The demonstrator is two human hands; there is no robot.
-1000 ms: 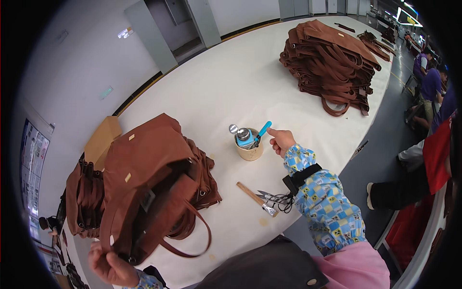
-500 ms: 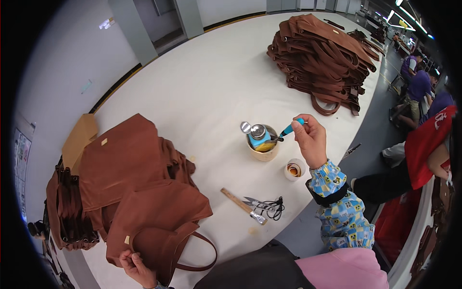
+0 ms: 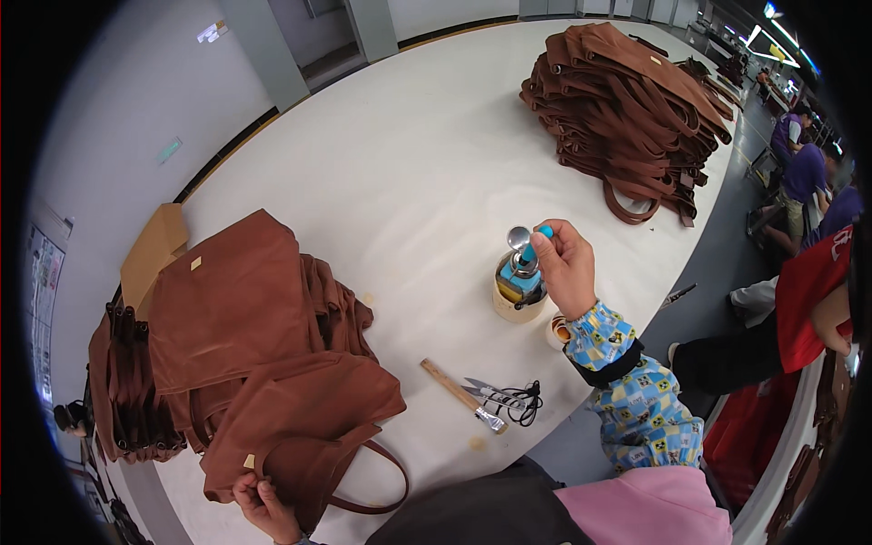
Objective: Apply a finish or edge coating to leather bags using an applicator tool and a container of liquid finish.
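My right hand point(image 3: 570, 271) pinches a small tool with a blue handle point(image 3: 538, 242). Its tip is down at the metal top of a blue bottle point(image 3: 520, 278), whose round lid is flipped up. The bottle stands in a cream-coloured tub point(image 3: 518, 312) beside something yellow. Down at the lower left, my left hand point(image 3: 265, 509) has its fingers curled at the edge of a brown bag point(image 3: 313, 400), right below a small gold-coloured plate point(image 3: 249, 461). The bag lies on other brown bags, its strap loop toward me.
A small white cup point(image 3: 556, 332) with brown residue is partly behind my right wrist. A wooden-handled tool point(image 3: 447, 383) and scissors point(image 3: 498, 396) lie on the white table point(image 3: 409, 182). A tall pile of brown bags point(image 3: 627, 118) stands far right. People work beyond the table's right edge.
My right hand has moved slightly left, bringing the blue-handled tool from beside the bottle to over its metal top. My left hand stays at the bag. The whole view has shifted a little.
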